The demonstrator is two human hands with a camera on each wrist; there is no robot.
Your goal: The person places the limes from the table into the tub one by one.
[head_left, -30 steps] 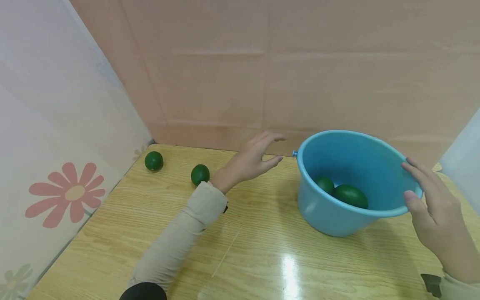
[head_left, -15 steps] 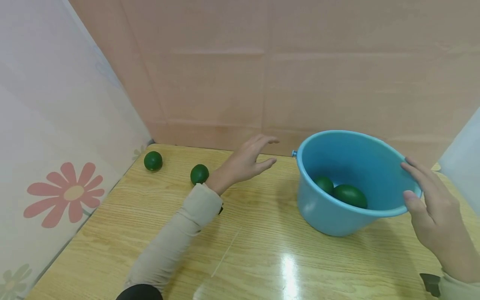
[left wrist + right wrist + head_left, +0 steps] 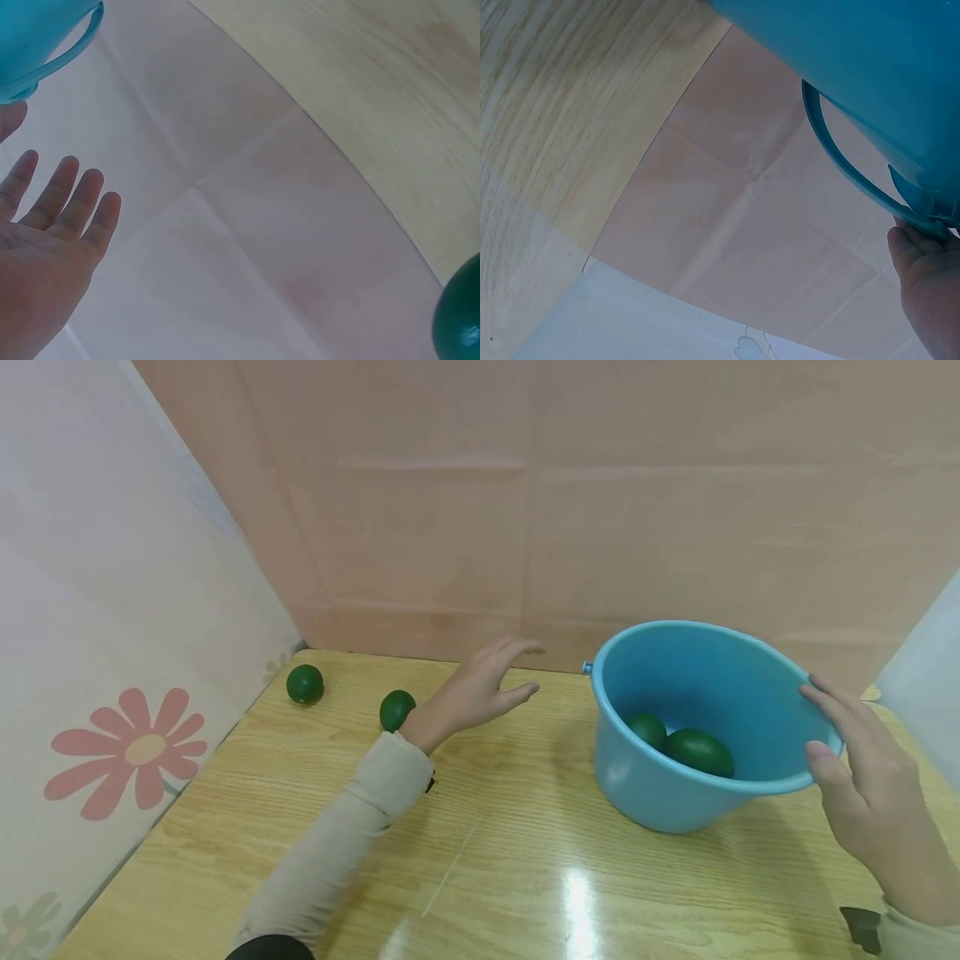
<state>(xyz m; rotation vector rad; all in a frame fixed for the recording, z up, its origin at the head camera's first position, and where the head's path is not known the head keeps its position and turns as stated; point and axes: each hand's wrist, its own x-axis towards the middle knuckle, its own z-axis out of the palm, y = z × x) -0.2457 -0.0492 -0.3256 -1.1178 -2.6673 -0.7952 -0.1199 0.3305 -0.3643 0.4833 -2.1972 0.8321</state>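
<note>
My left hand (image 3: pixel 476 693) is over the table left of the bucket, fingers loosely extended and thumb apart, holding nothing. Its spread fingers also show in the left wrist view. A smooth dark green oval fruit (image 3: pixel 395 708) lies just behind that wrist, partly covered by it. Another green fruit (image 3: pixel 305 684) rests farther left near the back corner. With thumb and fingers over the rim, my right hand (image 3: pixel 873 785) holds the right side of a light blue bucket (image 3: pixel 652 797), which is tilted. Two green fruits (image 3: pixel 697 752) lie inside it. The right wrist view shows the bucket's handle (image 3: pixel 844 161) hanging.
The wood-grain table (image 3: pixel 510 860) meets a pinkish-brown covering (image 3: pixel 450 510) along its back edge. On the left stands a pale wall panel (image 3: pixel 97 568) with printed flowers. Another pale panel (image 3: pixel 930 668) is at the far right.
My left hand has drifted left and slightly down, away from the bucket, with its wrist covering more of the nearer fruit. The right hand and bucket stay nearly still.
</note>
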